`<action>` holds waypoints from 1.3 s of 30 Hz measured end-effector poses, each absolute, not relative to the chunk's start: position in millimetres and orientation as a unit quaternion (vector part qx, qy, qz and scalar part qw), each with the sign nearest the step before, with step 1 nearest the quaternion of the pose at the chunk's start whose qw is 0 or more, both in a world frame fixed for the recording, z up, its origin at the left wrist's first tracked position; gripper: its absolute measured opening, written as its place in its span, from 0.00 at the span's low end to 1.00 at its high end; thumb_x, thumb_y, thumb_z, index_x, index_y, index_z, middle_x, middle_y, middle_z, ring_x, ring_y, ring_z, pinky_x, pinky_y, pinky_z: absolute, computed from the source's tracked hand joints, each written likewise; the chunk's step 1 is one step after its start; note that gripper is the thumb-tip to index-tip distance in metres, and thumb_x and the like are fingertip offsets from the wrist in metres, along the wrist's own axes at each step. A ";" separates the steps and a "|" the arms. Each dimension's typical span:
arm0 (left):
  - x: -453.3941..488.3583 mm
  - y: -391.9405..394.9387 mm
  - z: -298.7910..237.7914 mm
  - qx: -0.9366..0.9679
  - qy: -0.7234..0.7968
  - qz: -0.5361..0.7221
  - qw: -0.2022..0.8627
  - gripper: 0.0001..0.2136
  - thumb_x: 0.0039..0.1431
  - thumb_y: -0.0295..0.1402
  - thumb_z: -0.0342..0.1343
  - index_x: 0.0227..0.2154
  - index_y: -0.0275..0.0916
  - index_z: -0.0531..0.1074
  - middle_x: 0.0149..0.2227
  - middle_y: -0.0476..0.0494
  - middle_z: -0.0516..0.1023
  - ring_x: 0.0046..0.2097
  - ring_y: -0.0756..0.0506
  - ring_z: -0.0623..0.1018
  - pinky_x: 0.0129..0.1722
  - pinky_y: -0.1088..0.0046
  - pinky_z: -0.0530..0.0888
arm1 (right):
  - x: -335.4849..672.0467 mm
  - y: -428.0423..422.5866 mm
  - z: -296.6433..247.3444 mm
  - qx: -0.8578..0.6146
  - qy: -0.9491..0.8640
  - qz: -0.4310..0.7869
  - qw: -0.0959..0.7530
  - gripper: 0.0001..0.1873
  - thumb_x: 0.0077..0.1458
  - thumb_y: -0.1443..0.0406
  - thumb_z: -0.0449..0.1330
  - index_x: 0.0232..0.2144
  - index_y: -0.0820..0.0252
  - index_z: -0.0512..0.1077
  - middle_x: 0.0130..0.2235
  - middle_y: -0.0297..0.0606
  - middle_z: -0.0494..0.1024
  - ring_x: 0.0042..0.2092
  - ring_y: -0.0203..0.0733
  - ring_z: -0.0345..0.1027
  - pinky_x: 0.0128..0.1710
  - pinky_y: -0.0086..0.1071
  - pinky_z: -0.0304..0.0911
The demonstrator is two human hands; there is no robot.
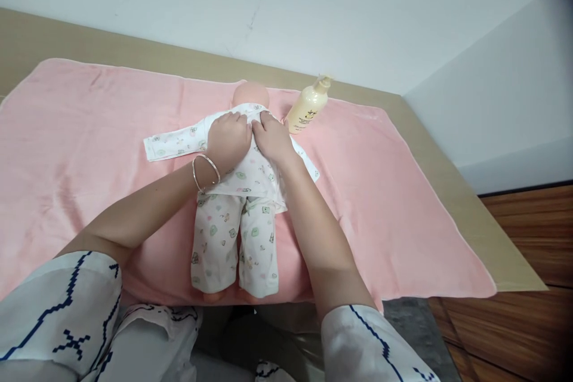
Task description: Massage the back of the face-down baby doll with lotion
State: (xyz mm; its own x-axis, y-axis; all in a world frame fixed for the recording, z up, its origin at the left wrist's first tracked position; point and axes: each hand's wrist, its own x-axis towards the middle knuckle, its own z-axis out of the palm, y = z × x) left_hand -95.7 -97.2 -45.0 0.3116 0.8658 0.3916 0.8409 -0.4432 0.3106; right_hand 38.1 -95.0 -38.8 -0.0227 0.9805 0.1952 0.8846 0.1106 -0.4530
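A baby doll (250,94) lies on its back on a pink towel (89,149), head toward the wall, dressed in a white printed top (253,176) and matching trousers (233,239). My left hand (227,138), with a bangle on the wrist, rests on the doll's chest with its fingers curled at the top's collar. My right hand (271,137) sits beside it, fingers pinching the same collar edge just under the doll's chin. One empty sleeve (172,145) of the top lies spread out to the left.
A cream pump bottle (308,108) lies on the towel right of the doll's head. The towel covers a beige table (474,215) set against a white wall. Wooden floor (528,322) shows at the right.
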 end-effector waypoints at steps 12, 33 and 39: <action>-98.9 -82.9 -66.2 0.786 0.521 0.323 0.077 0.22 0.63 0.32 0.46 0.58 0.31 0.69 0.62 0.33 0.72 0.65 0.35 0.69 0.68 0.51 0.61 | 18.1 -127.5 -20.9 -0.654 -0.748 -0.022 0.108 0.16 0.63 0.69 0.45 0.41 0.65 0.73 0.45 0.57 0.81 0.51 0.60 0.73 0.63 0.60 0.52; -104.5 -77.0 -89.4 0.742 0.463 0.467 0.133 0.21 0.69 0.41 0.41 0.52 0.35 0.74 0.58 0.34 0.76 0.63 0.36 0.71 0.67 0.51 0.62 | 33.5 -112.5 -23.6 -0.618 -0.732 0.079 0.277 0.28 0.65 0.63 0.44 0.65 0.61 0.61 0.68 0.46 0.63 0.71 0.54 0.52 0.69 0.56 0.51; -106.7 -79.4 -91.8 0.716 0.435 0.524 0.149 0.29 0.71 0.52 0.33 0.57 0.38 0.69 0.59 0.33 0.75 0.62 0.38 0.72 0.66 0.54 0.63 | 18.1 -113.4 -35.5 -0.614 -0.755 0.051 0.224 0.27 0.67 0.61 0.45 0.65 0.61 0.61 0.70 0.48 0.58 0.73 0.59 0.44 0.69 0.65 0.43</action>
